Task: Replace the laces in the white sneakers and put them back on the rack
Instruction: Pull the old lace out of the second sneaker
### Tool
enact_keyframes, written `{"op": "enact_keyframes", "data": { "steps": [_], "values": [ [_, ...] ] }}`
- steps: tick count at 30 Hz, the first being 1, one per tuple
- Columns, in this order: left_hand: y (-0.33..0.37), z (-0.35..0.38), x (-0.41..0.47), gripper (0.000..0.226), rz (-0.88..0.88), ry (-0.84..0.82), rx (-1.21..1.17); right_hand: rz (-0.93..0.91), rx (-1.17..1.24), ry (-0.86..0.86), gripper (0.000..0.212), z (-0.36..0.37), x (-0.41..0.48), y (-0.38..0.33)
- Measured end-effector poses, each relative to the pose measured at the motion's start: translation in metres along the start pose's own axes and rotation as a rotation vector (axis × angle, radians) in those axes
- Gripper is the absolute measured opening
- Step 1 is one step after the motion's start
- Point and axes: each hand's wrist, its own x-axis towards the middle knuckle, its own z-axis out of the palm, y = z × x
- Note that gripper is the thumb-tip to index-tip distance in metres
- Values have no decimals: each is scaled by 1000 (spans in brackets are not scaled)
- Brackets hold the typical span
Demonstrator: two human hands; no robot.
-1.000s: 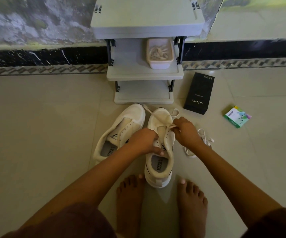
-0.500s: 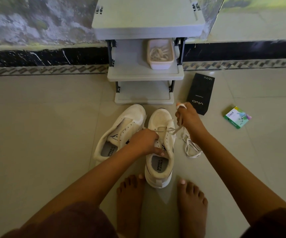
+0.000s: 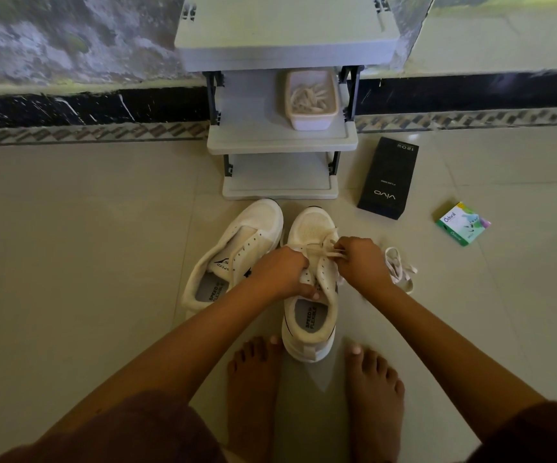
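A person crouches barefoot on the tiled floor (image 3: pixel 86 245), lacing one white sneaker (image 3: pixel 314 225) that stands toe-first toward the rack (image 3: pixel 280 145) at the floor's far edge, against the wall. The left hand (image 3: pixel 282 272) is curled over the sneaker's near eyelet flap and tongue, thumb at the collar, steadying it. The right hand (image 3: pixel 360 262) pinches the flat lace (image 3: pixel 329 250) where it crosses the upper eyelets.

The sneaker looks light and soft in the upper, likely to fold or skid on the smooth tile unless held by the flap or the firmer heel. The lace is limp and flat, probably best taken near its tip and kept untwisted as it is threaded.

The second sneaker (image 3: pixel 257 225) lies just beside the first, tilted outward, with no lace visible in its eyelets. A loose lace (image 3: pixel 400 269) is bundled on the floor just right of the right hand. Toward the floor's far right sit a black carton (image 3: pixel 389 178) and a small green box (image 3: pixel 462 223), both clear of the path to the rack. A white tub (image 3: pixel 310 123) of pale pieces occupies the right of the middle shelf. The bottom shelf looks free for the pair.
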Motion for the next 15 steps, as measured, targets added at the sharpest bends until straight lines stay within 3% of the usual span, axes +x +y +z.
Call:
{"op": "enact_keyframes", "data": {
  "steps": [3,8,12,15],
  "values": [
    [0,0,0,54,-6,3,-2,17,141,-14,10,-12,5,0],
    [1,0,1,58,-19,-14,13,-12,863,75,19,-55,-10,-13],
    [1,-1,-1,59,-28,-27,-7,-85,989,192,19,-81,-15,-25],
    [2,-3,-3,57,-27,-29,0,-71,1316,123,17,-80,-12,-30]
  ]
}}
